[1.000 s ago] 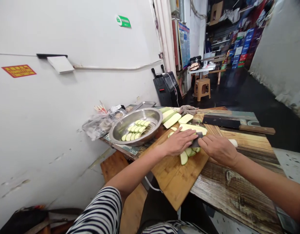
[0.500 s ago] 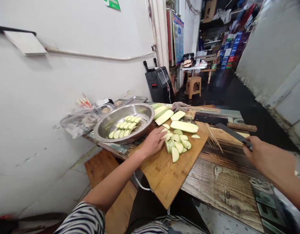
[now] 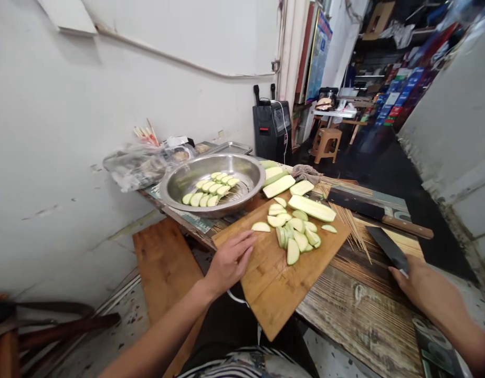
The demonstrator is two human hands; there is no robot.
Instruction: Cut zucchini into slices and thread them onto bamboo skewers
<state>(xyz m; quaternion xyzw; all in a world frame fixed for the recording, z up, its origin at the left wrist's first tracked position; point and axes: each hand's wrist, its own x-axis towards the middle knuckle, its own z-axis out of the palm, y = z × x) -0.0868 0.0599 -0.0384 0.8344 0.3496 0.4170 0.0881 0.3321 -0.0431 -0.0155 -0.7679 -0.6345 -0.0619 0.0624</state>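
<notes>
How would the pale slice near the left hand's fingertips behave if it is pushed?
The slice is probably light, being small and thin. Its pale cut face is exposed, so it may feel slippery. Lying flat on the cutting board, it would likely slide, not roll.

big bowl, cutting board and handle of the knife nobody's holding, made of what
Bowl: shiny bare metal, likely stainless steel, going by the silvery reflections.
Cutting board: wood or bamboo, worn, judging by its brown colour and darker marks.
Knife handle: probably matte wood, from its brown tone, though the grain is unclear.
</notes>
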